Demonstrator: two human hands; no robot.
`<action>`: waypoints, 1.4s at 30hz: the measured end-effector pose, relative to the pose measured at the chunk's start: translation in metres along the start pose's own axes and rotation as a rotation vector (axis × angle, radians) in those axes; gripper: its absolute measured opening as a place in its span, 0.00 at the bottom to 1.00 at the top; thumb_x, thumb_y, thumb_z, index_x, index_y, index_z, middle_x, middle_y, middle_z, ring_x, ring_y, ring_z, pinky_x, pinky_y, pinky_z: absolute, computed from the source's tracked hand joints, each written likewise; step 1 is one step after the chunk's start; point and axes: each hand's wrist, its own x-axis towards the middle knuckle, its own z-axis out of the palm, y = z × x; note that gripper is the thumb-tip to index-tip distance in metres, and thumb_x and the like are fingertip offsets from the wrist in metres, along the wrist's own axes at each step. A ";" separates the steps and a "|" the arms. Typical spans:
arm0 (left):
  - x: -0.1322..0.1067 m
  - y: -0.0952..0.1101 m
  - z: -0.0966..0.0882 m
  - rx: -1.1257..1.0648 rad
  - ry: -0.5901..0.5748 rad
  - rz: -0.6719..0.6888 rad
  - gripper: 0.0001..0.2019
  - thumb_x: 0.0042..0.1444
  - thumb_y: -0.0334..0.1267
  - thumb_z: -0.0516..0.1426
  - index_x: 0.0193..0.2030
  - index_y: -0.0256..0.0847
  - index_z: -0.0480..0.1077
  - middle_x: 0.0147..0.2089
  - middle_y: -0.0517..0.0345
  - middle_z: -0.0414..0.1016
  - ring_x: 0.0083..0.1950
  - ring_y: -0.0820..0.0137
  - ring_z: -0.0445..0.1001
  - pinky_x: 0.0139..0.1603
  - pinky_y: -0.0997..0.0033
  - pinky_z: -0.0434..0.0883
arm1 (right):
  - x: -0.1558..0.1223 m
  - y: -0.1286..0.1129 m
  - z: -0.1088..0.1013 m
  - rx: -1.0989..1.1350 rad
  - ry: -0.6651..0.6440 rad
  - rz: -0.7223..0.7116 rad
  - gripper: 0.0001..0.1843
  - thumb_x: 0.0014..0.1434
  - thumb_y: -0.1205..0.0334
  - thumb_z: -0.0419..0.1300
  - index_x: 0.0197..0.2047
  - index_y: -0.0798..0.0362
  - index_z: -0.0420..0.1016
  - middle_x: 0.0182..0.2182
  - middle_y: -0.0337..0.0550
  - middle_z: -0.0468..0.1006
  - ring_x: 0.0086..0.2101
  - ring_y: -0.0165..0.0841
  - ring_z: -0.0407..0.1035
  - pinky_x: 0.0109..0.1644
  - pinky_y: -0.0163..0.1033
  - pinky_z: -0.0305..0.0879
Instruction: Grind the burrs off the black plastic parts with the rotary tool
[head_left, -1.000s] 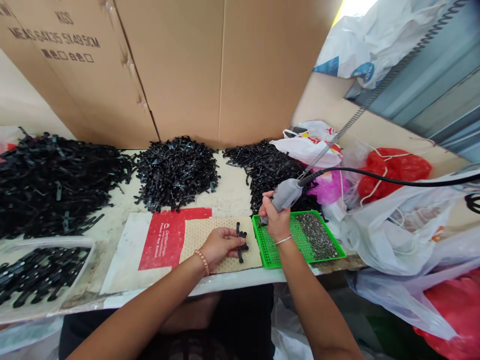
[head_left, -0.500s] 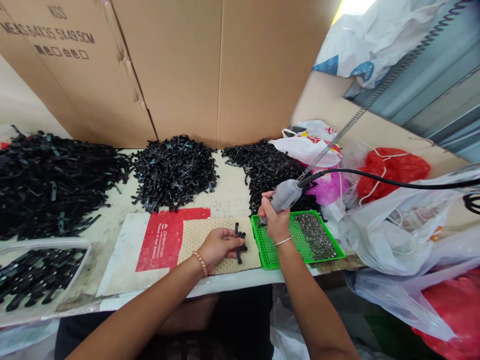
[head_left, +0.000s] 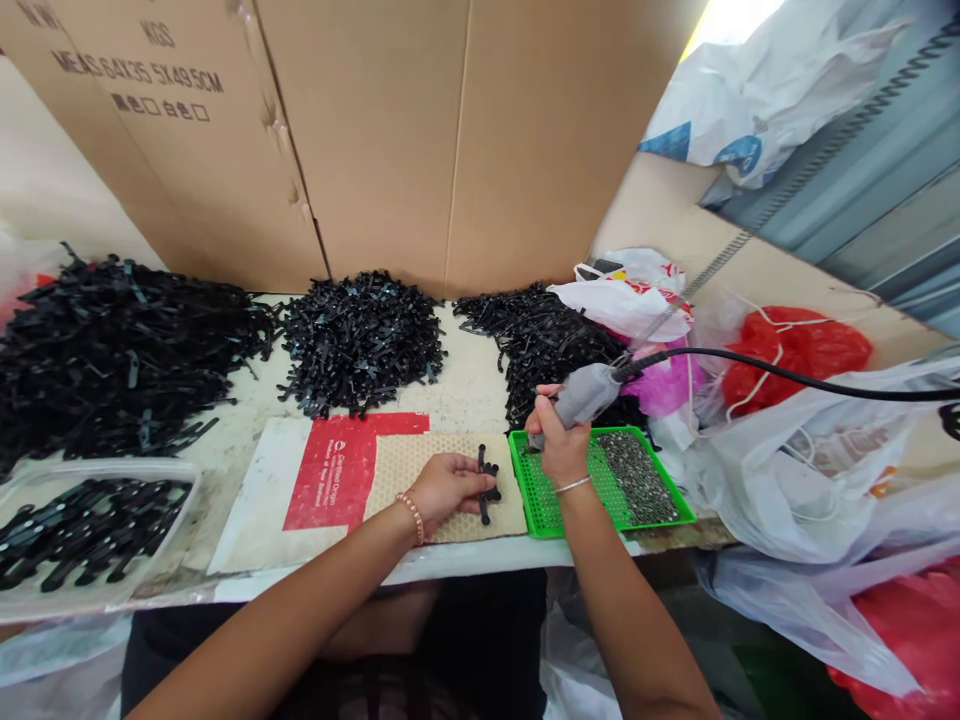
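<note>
My left hand (head_left: 448,487) rests on a tan honeycomb mat (head_left: 401,463), its fingers pinched on a small black plastic part (head_left: 487,485) that lies on the mat. My right hand (head_left: 561,446) is wrapped round a grey corded hand tool (head_left: 587,394). The tool's tip points down at the left end of a green mesh tray (head_left: 544,497), beside a heap of small grey screws (head_left: 640,477) in the tray. A black cable (head_left: 787,372) runs from the tool off to the right.
Three heaps of black plastic parts (head_left: 360,337) line the back of the bench, before cardboard boxes (head_left: 390,130). A clear tray (head_left: 112,470) with more black parts sits at front left. Plastic bags (head_left: 810,460), white and red, crowd the right side.
Both hands hold their places on the part and the tool. The view has shifted slightly to the left and down.
</note>
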 end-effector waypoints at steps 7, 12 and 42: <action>0.003 -0.004 -0.002 0.020 -0.036 0.047 0.12 0.38 0.33 0.70 0.28 0.30 0.74 0.29 0.52 0.76 0.29 0.72 0.74 0.27 0.76 0.73 | -0.012 -0.047 0.025 0.327 0.056 0.055 0.15 0.49 0.54 0.65 0.38 0.51 0.68 0.13 0.25 0.57 0.15 0.23 0.51 0.21 0.30 0.55; 0.002 -0.003 -0.001 0.020 -0.037 0.051 0.09 0.40 0.30 0.69 0.26 0.31 0.73 0.27 0.55 0.75 0.26 0.74 0.72 0.26 0.76 0.73 | -0.024 -0.045 0.040 0.284 -0.005 0.122 0.18 0.48 0.52 0.66 0.37 0.50 0.66 0.13 0.25 0.56 0.15 0.24 0.51 0.22 0.31 0.54; 0.006 -0.009 -0.003 0.009 -0.044 0.079 0.12 0.38 0.33 0.70 0.26 0.32 0.72 0.26 0.57 0.73 0.25 0.75 0.72 0.25 0.77 0.73 | -0.026 -0.032 0.044 0.233 -0.017 0.113 0.17 0.48 0.52 0.66 0.37 0.50 0.66 0.13 0.26 0.57 0.15 0.24 0.52 0.21 0.31 0.55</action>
